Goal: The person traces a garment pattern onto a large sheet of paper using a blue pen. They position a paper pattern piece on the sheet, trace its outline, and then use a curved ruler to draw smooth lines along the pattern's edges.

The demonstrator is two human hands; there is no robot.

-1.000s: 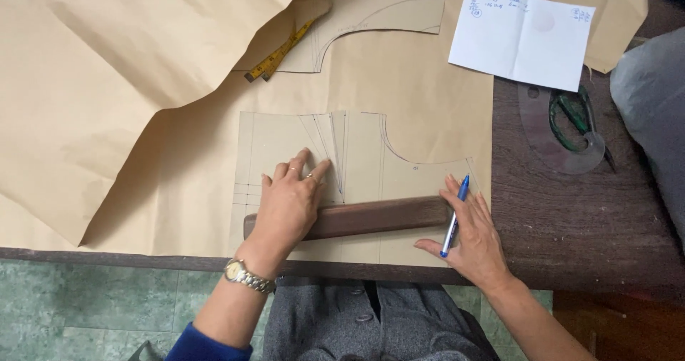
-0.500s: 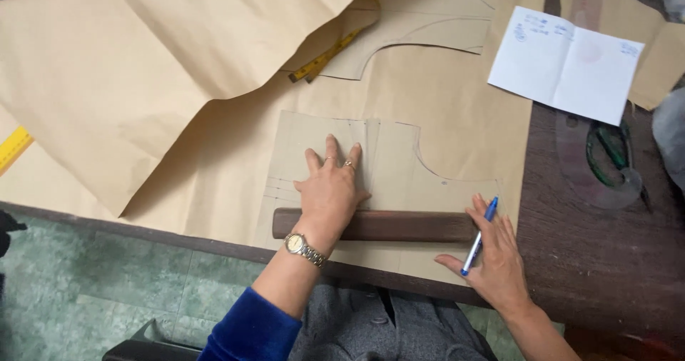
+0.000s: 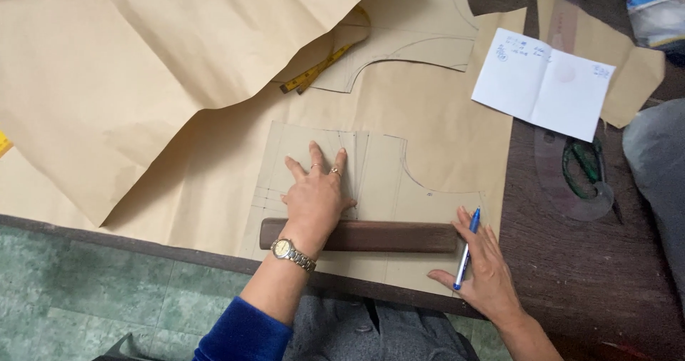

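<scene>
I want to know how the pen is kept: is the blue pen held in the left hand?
No, the blue pen is in the right hand, while the left hand presses flat on the paper pattern piece.

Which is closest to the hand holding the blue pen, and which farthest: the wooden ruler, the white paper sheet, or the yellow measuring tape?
From the right hand:
1. Wooden ruler, just to its left, along the table's near edge.
2. White paper sheet, straight beyond it, further up the table.
3. Yellow measuring tape, far up and to the left, partly under the brown paper.
</scene>
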